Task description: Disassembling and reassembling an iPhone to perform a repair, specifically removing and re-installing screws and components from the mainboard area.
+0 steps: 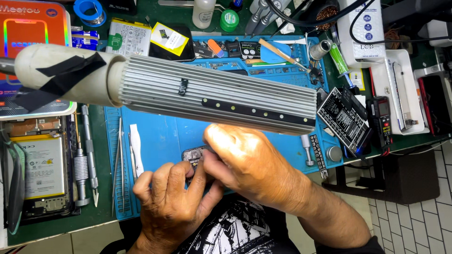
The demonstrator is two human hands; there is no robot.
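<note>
Both hands meet at the near edge of a blue work mat, closed around a small dark electronic part; only its top corner shows between the fingers, so it may be a small board or camera module, but the view is too poor to be sure. The left hand curls under it, thumb and fingers pressed together on its lower side; the right hand lies over it from the right, fingertips pinching its upper edge. A long ribbed metal lamp with a taped handle hangs across the view just above the hands and lights the right knuckles brightly.

As for progress, the work looks to be midway: an opened phone with its battery showing lies well apart at the left of the table, so the taking-apart is done; the small part is off the mat and in the fingers, not yet set down or fitted anywhere; nothing shows the phone closed up again.

Tweezers and a screwdriver lie untouched at the left edge of the mat; a brush rests on its far side; a small meter sits to the right.
</note>
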